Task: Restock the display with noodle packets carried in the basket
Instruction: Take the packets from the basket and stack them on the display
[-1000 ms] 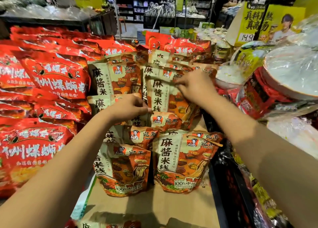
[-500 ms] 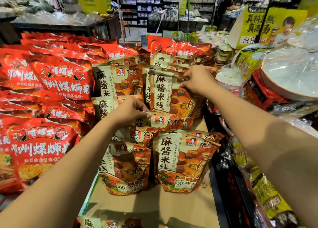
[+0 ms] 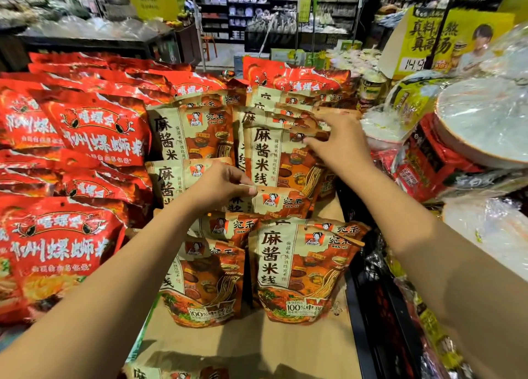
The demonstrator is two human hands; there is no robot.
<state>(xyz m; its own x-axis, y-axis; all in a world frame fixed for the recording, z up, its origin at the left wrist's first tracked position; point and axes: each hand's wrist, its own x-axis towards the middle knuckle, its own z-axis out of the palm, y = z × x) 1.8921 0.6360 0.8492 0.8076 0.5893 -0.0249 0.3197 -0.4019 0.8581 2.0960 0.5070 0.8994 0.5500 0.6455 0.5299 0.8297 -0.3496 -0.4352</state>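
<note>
Noodle packets [image 3: 297,267], beige and orange, stood in rows on a cardboard display shelf [image 3: 257,341], just beside red packets [image 3: 94,130] on the left. My left hand [image 3: 220,188] pinched the top edge of a middle-row packet [image 3: 274,204]. My right hand [image 3: 340,141] rested spread, unclenched fingers on the top of an upright packet [image 3: 280,155] behind it.

Both bare forearms reach forward, the left nearer. The left hand [image 3: 220,187] is knuckles-up, fingers curled, thumb and forefinger pinching the top edge of a noodle packet [image 3: 285,204]. The right hand [image 3: 340,144] lies farther out, fingers spread and nearly straight.
</note>
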